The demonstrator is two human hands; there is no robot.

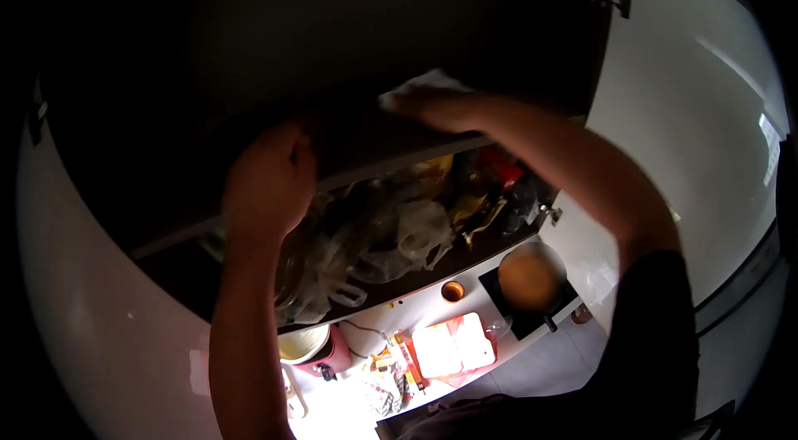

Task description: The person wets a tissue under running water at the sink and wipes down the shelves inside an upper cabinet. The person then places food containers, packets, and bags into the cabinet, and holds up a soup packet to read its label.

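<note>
Inside a dark cupboard, my right hand [440,110] lies over a white cloth [434,81], possibly a paper wipe, and presses it against the upper shelf. The cloth shows beyond the fingers, and the hand is slightly blurred. Farther left, my left hand [268,178] is at the front of the same shelf [357,165] with its fingers curled in. Shadow hides its fingertips, so I cannot tell what they hold, if anything. Crumpled clear plastic bags [420,232] fill the shelf below both hands.
An open white door [682,124] stands at the right, and another white door [91,274] at the left. On the counter below are a pink pot-like appliance [332,357], a brown cup [452,291], a white-topped package [453,346] and a round pan [530,278] on a black hob.
</note>
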